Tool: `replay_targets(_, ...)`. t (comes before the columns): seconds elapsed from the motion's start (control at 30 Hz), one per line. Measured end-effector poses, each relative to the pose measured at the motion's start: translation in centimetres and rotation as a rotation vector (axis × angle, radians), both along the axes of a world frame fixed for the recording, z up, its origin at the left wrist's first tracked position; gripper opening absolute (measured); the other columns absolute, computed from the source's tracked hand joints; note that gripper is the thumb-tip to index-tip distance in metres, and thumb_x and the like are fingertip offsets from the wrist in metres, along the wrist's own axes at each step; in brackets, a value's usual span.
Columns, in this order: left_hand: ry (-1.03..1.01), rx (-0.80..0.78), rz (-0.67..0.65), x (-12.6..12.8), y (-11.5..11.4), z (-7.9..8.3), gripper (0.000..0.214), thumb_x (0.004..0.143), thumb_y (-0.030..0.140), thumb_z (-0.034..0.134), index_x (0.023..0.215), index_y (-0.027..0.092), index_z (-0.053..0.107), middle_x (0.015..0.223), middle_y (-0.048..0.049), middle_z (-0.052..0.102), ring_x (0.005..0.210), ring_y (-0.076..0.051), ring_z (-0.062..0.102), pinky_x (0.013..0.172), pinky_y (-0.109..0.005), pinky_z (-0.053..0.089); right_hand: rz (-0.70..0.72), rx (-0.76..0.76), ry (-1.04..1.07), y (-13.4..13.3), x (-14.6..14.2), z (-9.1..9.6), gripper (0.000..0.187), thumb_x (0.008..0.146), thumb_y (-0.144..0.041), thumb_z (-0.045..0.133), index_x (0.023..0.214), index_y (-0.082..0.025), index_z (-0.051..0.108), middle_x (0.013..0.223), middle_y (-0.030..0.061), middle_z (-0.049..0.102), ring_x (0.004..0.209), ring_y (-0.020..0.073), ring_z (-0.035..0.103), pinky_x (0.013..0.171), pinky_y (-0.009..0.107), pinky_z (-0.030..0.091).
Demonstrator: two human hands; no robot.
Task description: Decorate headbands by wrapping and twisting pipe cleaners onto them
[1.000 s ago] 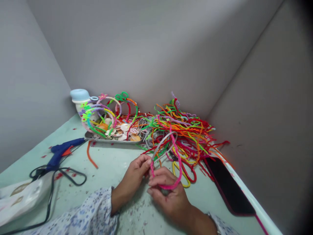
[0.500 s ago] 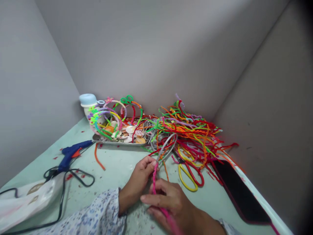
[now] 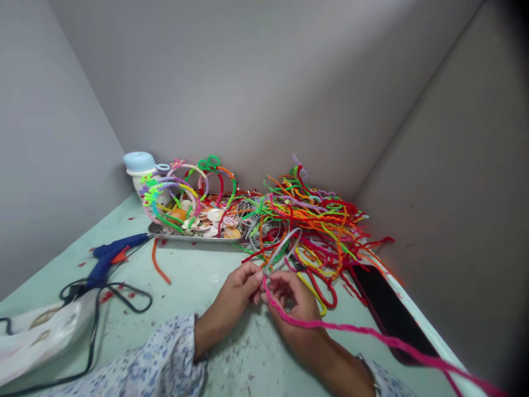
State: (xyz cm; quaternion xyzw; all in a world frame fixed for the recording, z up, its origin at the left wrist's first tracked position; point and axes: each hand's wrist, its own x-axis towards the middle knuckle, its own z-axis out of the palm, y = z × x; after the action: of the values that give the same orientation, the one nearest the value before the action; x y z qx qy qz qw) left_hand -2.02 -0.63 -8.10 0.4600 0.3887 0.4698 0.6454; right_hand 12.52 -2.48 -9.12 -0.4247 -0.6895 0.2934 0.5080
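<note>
My left hand pinches the end of a grey headband where a pink pipe cleaner is attached. My right hand is closed around the pink pipe cleaner close to that same spot. The pink strand runs from my fingers out to the lower right edge of the view. Both hands rest low over the pale green table, just in front of a heap of coloured pipe cleaners.
A metal tray with shells and wrapped headbands sits at the back, by a white jar with a blue lid. A blue glue gun with black cord lies left. Red-yellow scissors and a dark phone lie right.
My right hand has moved up beside the left hand at the headband's end. The pink pipe cleaner, looped a second ago, now stretches out long to the lower right.
</note>
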Motion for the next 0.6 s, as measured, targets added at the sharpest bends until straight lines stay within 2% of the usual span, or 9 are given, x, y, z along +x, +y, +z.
replay_targets(0.17,0.033,0.013,-0.007,0.08,-0.1,0.19,0.027,0.083,0.04,0.062,0.075,0.016,0.055,0.057,0.0044,0.047,0.05,-0.008,0.04,0.051,-0.021,0.03,0.014,-0.011,-0.051,0.1,0.14,0.47,0.006,0.086,-0.022,0.058,0.091,-0.019,0.059,0.079,0.0016,0.059,0.065,0.0133,0.056,0.057,0.024,0.047)
replay_targets(0.37,0.03,-0.002,-0.016,0.15,-0.12,0.38,0.022,0.081,0.036,0.063,0.08,0.014,0.058,0.056,0.0045,0.049,0.049,-0.008,0.04,0.05,-0.021,0.029,-0.012,0.086,-0.045,0.22,0.53,0.88,0.004,0.087,-0.018,0.056,0.086,-0.019,0.06,0.08,0.0025,0.059,0.074,0.0157,0.057,0.065,0.027,0.048)
replay_targets(0.6,0.075,0.026,-0.026,0.13,-0.07,-0.37,0.018,0.083,0.032,0.058,0.083,0.014,0.056,0.056,0.0048,0.049,0.049,-0.008,0.041,0.05,-0.021,0.03,-0.026,0.148,-0.062,0.49,0.4,0.52,0.008,0.086,-0.014,0.054,0.083,-0.019,0.06,0.079,0.0028,0.06,0.075,0.0169,0.058,0.069,0.03,0.048)
